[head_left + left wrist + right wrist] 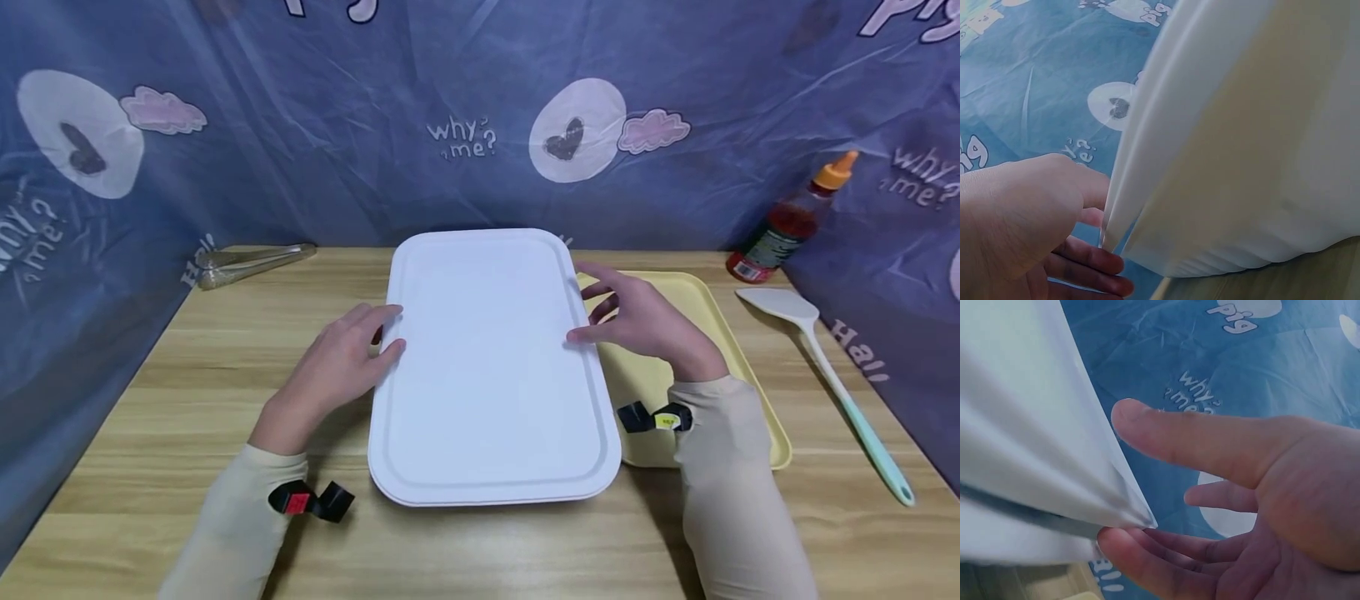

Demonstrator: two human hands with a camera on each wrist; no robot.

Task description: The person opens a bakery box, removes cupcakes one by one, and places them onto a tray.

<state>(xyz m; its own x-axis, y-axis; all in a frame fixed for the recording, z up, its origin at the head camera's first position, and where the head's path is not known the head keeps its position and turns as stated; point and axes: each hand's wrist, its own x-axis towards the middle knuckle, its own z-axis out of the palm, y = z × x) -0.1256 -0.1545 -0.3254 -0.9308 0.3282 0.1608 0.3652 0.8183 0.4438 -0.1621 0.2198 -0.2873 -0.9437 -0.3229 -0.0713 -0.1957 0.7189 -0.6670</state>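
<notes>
Head view: two bare hands hold a white panel by its long sides, over a wooden table

We see a blue backdrop cloth [337,192] printed with pig snouts, pink clouds and the words "why me?", hanging behind and around a light wood-grain table [187,400].

The white panel [491,367], a rounded rectangle with a raised border, is at the centre of the table, its long sides running away from us. We cannot tell whether it is a lid or a tray. In both wrist views a second white layer [1241,250] lies below it, with a narrow gap between.

A pale yellow tray [697,308] lies to the right, partly covered in our view by the white panel and the right arm.

Two beige sleeves [225,525] reach in from the near edge. The left hand [330,367] grips the panel's left edge, thumb and forefinger apart on the border, other fingers tucked by the side. The right hand [645,321] holds the opposite edge, its thumb over the rim and well apart from the fingers, which touch the edge lower down; how firmly, we cannot tell.

At far right lies a spatula [840,383], with a pale head and mint handle end. Behind it stands a red sauce bottle [776,233] with an orange cap. Metal tongs [258,265] lie at back left. Smallest are the black wrist straps [666,419].
</notes>
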